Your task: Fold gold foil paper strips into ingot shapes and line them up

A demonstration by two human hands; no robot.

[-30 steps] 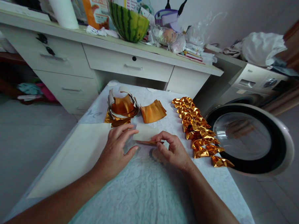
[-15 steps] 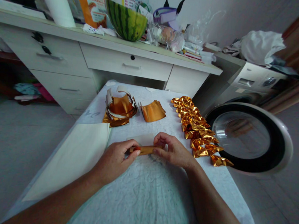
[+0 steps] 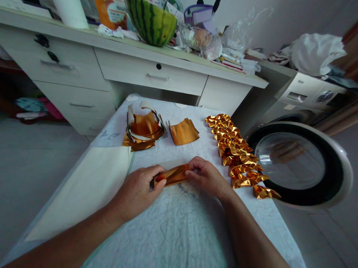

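Observation:
Between my hands, above the cloth-covered table (image 3: 175, 228), is a narrow folded strip of gold paper (image 3: 175, 175). My left hand (image 3: 142, 189) pinches its left end between thumb and fingers. The right end is gripped by my right hand (image 3: 205, 175). Beyond them lies a small stack of curved gold sheets (image 3: 184, 132). To its left sits a larger curled pile of gold and white paper (image 3: 144, 126). Rows of shiny folded gold pieces (image 3: 233, 150) run along the table's right side. A pale sheet (image 3: 84, 189) lies flat at the left.
Behind the table stands a white desk with drawers (image 3: 158, 72), bearing a cut watermelon (image 3: 151, 22), a white roll (image 3: 67, 6) and plastic bags. At the right, a washing machine's open round door (image 3: 299, 165) stands beside the table edge.
The gold strip has opened wider and now tilts up to the right. My right hand has risen slightly with its end; my left hand keeps its hold.

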